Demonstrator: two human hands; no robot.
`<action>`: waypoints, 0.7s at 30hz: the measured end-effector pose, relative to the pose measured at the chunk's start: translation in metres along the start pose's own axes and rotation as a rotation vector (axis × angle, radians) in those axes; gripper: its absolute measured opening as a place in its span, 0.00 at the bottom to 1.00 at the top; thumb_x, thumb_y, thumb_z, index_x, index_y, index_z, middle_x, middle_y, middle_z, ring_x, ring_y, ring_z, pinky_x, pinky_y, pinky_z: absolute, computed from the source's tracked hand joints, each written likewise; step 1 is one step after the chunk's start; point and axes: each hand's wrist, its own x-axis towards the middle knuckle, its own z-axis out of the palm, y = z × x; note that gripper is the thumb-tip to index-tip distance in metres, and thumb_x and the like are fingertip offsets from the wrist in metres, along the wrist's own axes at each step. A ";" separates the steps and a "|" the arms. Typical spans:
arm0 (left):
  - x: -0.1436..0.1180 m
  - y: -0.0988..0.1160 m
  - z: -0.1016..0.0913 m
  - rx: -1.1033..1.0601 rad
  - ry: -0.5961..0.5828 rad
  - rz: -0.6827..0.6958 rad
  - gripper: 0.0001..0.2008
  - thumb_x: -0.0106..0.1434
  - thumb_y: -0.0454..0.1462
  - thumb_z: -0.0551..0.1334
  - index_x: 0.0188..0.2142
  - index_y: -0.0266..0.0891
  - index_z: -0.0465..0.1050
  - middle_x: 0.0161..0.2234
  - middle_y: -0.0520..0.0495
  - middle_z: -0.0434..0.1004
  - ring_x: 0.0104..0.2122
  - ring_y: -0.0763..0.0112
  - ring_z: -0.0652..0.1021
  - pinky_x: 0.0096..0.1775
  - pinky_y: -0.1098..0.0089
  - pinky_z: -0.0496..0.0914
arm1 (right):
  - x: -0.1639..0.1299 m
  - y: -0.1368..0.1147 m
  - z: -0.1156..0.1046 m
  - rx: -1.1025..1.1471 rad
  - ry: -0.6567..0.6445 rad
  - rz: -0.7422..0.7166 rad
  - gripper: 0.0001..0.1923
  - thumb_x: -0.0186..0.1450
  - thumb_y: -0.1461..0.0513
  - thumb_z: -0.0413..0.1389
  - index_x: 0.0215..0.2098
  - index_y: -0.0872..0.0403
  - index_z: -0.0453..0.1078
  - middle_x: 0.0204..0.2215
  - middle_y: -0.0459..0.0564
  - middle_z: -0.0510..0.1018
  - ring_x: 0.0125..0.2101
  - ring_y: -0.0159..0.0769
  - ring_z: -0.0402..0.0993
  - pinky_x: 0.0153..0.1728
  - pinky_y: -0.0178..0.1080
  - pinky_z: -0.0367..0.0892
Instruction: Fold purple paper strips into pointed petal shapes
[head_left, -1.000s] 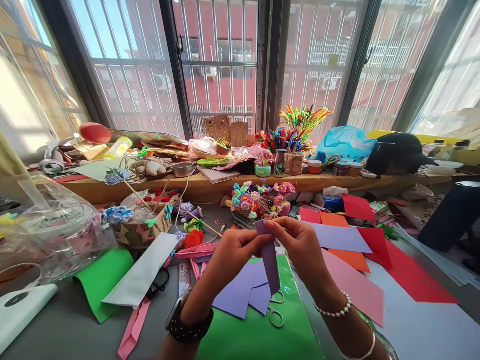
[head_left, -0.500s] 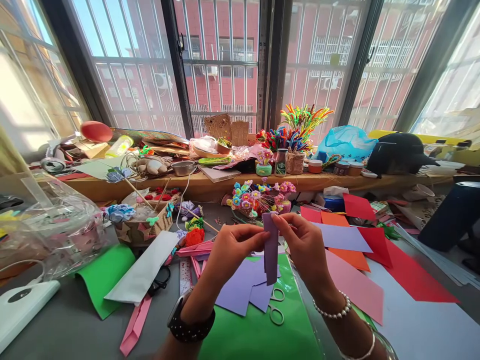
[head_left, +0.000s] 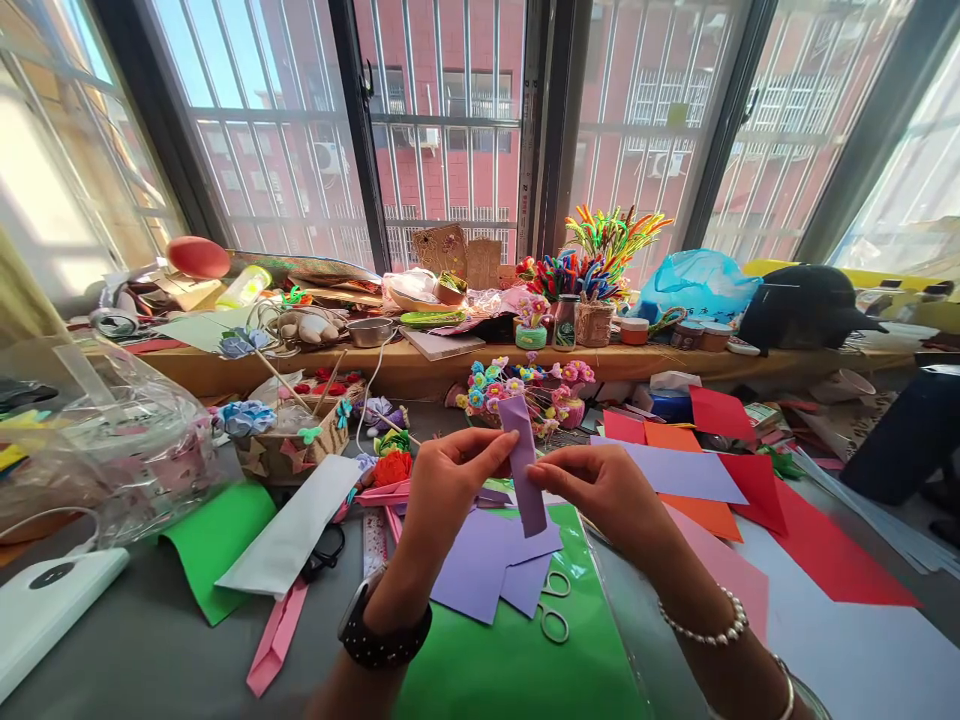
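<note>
Between hands, purple strip (head_left: 523, 465) near-upright, top tilted left.

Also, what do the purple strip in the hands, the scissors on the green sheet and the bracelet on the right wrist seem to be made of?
Purple strip: apparently matte craft paper; it looks thin with a straight lengthwise fold. Both the left hand and right hand pinch it.
Scissors: only pale loop handles show, probably plastic.
Bracelet: round white beads with soft sheen, pearl-like; real or imitation cannot be told.

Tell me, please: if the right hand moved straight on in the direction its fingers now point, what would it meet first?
The right hand points toward the left. Its fingertips already pinch the purple paper strip, so it would press on that first, and then probably meet the left hand holding the strip from the other side.
</note>
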 end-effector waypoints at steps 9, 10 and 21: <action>-0.005 0.008 0.001 0.006 -0.025 -0.008 0.06 0.46 0.38 0.65 0.24 0.36 0.76 0.21 0.51 0.77 0.23 0.72 0.76 0.25 0.77 0.70 | -0.003 -0.004 0.000 0.093 -0.022 0.022 0.13 0.54 0.55 0.55 0.22 0.57 0.72 0.18 0.45 0.73 0.20 0.30 0.65 0.22 0.32 0.61; -0.005 0.008 0.001 0.003 -0.027 -0.012 0.06 0.46 0.38 0.65 0.24 0.36 0.76 0.21 0.51 0.77 0.23 0.71 0.76 0.25 0.76 0.70 | -0.003 -0.004 0.000 0.110 -0.020 0.023 0.13 0.54 0.55 0.55 0.23 0.57 0.72 0.18 0.46 0.73 0.21 0.30 0.66 0.23 0.32 0.62; -0.002 -0.006 0.005 -0.096 0.051 0.017 0.09 0.48 0.39 0.65 0.27 0.36 0.76 0.23 0.51 0.78 0.24 0.71 0.77 0.29 0.74 0.71 | 0.002 0.004 0.006 0.027 0.058 -0.006 0.14 0.55 0.54 0.53 0.23 0.57 0.71 0.17 0.45 0.70 0.19 0.29 0.62 0.19 0.31 0.56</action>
